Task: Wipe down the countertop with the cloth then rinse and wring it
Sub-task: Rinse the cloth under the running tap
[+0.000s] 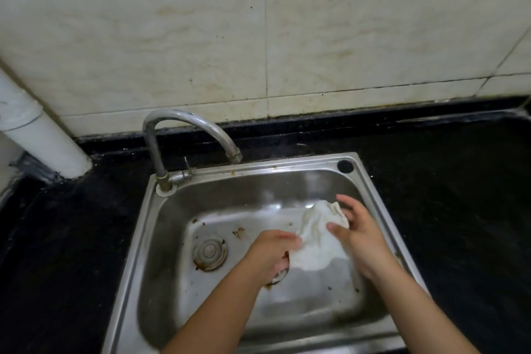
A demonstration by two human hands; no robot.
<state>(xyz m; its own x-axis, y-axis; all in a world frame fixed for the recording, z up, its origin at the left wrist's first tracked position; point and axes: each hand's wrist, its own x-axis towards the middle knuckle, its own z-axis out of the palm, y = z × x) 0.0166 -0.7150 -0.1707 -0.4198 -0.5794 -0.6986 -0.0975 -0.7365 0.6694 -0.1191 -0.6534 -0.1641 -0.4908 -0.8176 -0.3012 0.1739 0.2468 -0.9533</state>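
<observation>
Both hands are over the stainless steel sink basin (161, 224) now, the crumpled white cloth (316, 238) held between them toward the basin's right side. Left hand (271, 253) has its fingers curled around the cloth's lower end; right hand (357, 228) pinches the upper end with its thumb, index finger lifted. The curved chrome tap (184, 129) stands at the far-left corner, black stone countertop (445, 195) all around.

Dim indoor light falls from above, leaving the black stone countertop (448, 195) at right and lower left nearly featureless. Soft glare streaks the stainless steel sink basin (273, 190) and curved chrome tap (184, 118). Both hands are slightly motion-blurred. Wide-angle distortion bends the frame's edges.
</observation>
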